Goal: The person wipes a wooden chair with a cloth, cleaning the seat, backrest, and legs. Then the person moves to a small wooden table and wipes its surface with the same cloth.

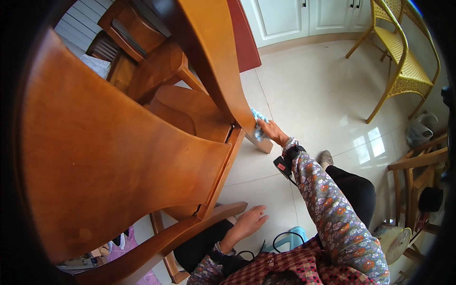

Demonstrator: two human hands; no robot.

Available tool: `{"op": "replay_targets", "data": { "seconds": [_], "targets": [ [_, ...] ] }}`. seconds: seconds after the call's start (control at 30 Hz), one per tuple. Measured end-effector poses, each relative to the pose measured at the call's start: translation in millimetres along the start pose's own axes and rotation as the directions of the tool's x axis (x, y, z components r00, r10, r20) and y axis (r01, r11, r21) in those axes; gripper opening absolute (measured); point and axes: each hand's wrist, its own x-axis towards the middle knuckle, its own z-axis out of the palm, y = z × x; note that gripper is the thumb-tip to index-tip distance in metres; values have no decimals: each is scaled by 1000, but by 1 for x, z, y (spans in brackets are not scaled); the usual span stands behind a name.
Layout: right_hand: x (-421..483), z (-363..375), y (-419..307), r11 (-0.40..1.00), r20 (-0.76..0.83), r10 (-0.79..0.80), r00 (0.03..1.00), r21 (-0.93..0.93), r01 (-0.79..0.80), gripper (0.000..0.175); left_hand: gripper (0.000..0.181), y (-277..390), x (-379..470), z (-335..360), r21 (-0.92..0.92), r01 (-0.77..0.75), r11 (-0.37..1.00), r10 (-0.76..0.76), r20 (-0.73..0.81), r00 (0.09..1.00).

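Note:
A brown wooden chair fills the left side of the view, its broad curved backrest panel [117, 153] nearest to me. My right hand [273, 132] presses a blue-and-white checked cloth [259, 123] against the outer side of the chair's far post [217, 64]. The cloth is partly hidden by the post and my fingers. Beside the end of the chair's near post [178, 238], my left hand [248, 223] hangs with extended fingers and holds nothing. A black strap with a small boxed device [282, 167] is on my right wrist.
Another wooden chair [156, 67] stands behind. A dark red panel [245, 39] and white cabinets [278, 17] are at the back. At right are a yellow woven chair [406, 53], a plastic bag [419, 131] and a wooden frame [416, 160]. A light-blue plastic stool [297, 233] is near my body.

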Motion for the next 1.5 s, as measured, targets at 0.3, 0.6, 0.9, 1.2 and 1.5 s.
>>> {"op": "replay_targets", "data": {
  "seconds": [0.3,0.6,0.9,1.2,1.5],
  "targets": [
    [-50,-19,-28,813,362,484,797,149,-562,41,37,2,5,-10,72,39,997,-40,4,999],
    [-23,-108,-172,951,613,287,736,-88,-297,17,41,-53,20,-7,-71,23,997,-29,-84,996],
    [-44,-120,-285,673,649,74,757,527,-518,38,44,-41,6,-42,-77,-18,997,9,-113,994],
    [-50,-126,-310,397,767,92,635,557,-730,52,40,-5,38,-64,40,115,993,-101,-266,959],
    [-48,-104,-312,666,603,92,792,554,-499,24,30,4,25,-48,99,-401,911,409,-352,842]
  ]
}}
